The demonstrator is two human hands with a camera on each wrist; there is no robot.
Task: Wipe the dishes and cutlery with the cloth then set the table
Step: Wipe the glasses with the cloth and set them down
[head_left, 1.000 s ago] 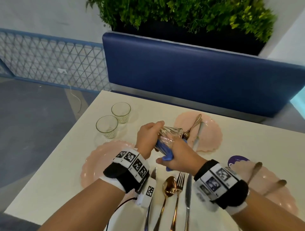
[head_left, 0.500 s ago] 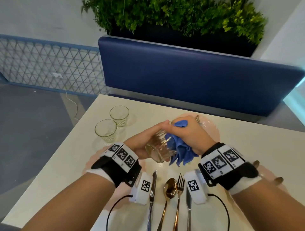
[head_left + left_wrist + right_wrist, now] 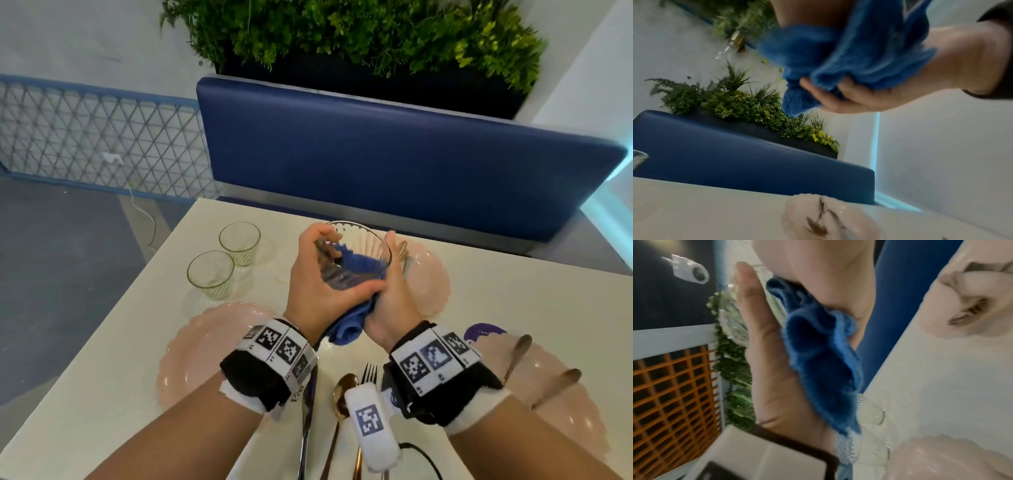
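Head view, left to right: two ribbed glass cups [image 3: 222, 260] stand on the bench [image 3: 102, 342] beside a pink scalloped plate [image 3: 205, 346]. Above the bench, the left hand [image 3: 318, 284] curls its fingers round a ribbed glass [image 3: 359, 250], while the right hand [image 3: 394, 298] grips the blue cloth [image 3: 346, 325] stuffed inside it. Glass is likely slippery and fragile, so hold its ribbed wall; the cloth is soft and bunches anywhere.

Clear ribbed glass [image 3: 356, 250], fuzzy blue cloth [image 3: 346, 329], glossy pink plates [image 3: 191, 356], shiny metal cutlery [image 3: 342, 404].
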